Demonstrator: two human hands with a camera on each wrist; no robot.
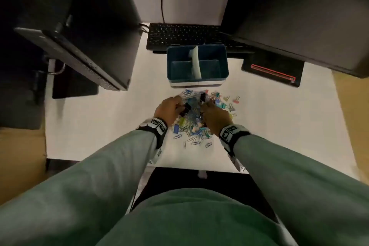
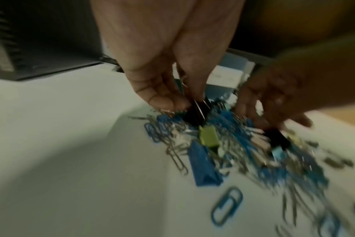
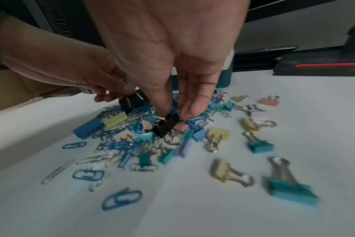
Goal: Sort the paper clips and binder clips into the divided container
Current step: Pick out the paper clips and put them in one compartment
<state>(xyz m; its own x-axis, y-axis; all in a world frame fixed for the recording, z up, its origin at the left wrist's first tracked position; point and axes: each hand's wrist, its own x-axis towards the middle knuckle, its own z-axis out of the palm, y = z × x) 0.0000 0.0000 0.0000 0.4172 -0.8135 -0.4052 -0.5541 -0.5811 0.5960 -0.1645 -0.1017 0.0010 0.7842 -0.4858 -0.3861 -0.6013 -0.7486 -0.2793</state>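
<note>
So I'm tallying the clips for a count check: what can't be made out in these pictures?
- Pile under both hands, head view: the hands cover its middle, so no count is possible.
- Divided container, head view: compartment floors too dim to tell whether any clips lie inside.
- Paper clips, left wrist view: smeared by motion blur.
- Container in both wrist views: mostly hidden behind the palms.
</note>
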